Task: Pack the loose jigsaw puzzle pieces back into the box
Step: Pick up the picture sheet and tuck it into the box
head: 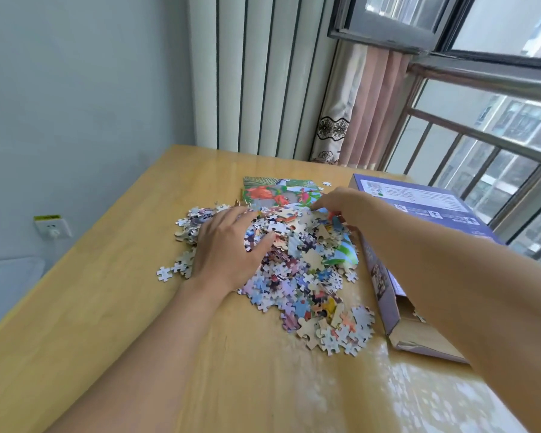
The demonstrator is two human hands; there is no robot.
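Left hand (228, 245) lies flat on the pieces (297, 270); right hand (341, 204) pinches some, box (419, 195) just beside it.

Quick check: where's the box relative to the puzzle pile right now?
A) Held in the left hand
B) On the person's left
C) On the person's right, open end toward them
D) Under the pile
C: the box lies right of the pile, its open flaps at the near end.
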